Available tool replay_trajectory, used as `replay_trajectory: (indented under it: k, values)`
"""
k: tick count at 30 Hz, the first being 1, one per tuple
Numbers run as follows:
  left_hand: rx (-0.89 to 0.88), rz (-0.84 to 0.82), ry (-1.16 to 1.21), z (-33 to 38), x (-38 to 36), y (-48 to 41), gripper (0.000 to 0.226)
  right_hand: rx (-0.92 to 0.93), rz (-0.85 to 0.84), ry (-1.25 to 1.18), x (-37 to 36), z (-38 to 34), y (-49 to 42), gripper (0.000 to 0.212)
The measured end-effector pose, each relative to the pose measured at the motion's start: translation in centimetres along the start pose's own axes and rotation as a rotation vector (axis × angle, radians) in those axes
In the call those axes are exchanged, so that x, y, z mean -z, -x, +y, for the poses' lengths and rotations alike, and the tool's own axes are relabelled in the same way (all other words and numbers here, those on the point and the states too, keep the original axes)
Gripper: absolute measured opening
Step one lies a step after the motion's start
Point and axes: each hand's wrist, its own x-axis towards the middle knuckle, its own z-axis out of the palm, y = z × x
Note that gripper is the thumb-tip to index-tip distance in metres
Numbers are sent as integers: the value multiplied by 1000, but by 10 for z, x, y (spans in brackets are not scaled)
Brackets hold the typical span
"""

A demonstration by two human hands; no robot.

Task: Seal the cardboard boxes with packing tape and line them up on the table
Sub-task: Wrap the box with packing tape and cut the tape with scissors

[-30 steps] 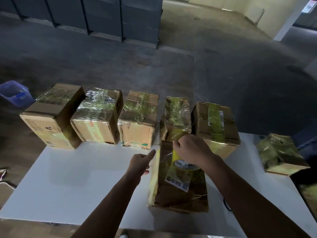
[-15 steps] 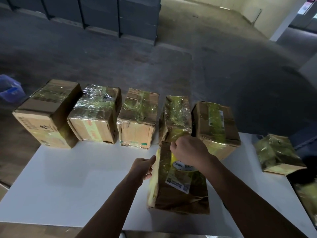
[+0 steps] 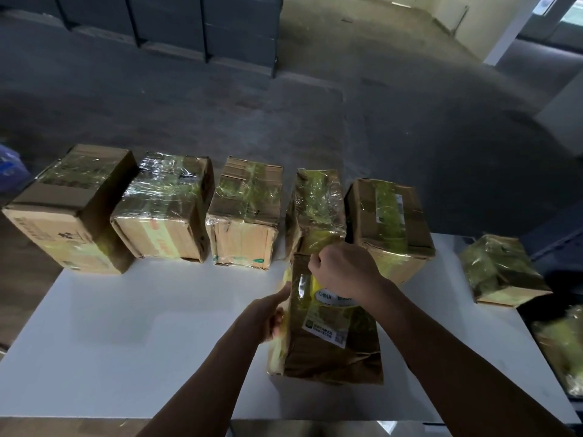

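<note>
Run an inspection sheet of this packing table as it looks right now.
Surface: white table, boxes standing on it.
Job's things: row of five taped boxes along the far edge; near box in front of it; lone box at right; tape roll on the near box.
Clutter: blue bin on the floor, left.
Hands: left hand holds the near box's left edge; right hand grips the tape roll.
Cables: nothing seen.
Surroundings: dark cabinets, concrete floor.
</note>
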Motion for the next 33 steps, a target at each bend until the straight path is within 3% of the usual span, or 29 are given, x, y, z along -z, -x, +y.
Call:
replay_trajectory:
  k: [4,5,8,12,17,21,23,33]
  values:
    - [1,28,24,-8,-2,-4,74,11,13,4,0,3,2,47]
    - [-48,68,19,-8,-5,-4,66,21,1,13,1,3,2,45]
    - [-407,345,-157,-4,-16,4,23,50,-34,65,0,2,0,39]
    - [-659,418,-328,5,-35,26,25,31,16,-16,-4,5,0,39]
    - [-699,569,-704,4,-49,30,35,81,83,-279,-3,19,4,25]
    - [-713,641,-748,3,-48,30,35,80,61,-709,-18,53,16,27]
    - [-718,645,-790,4,-48,31,35,65,87,-801,-28,60,20,29]
    - [-756,751,-884,4,-51,29,32,71,133,-478,-12,95,19,49]
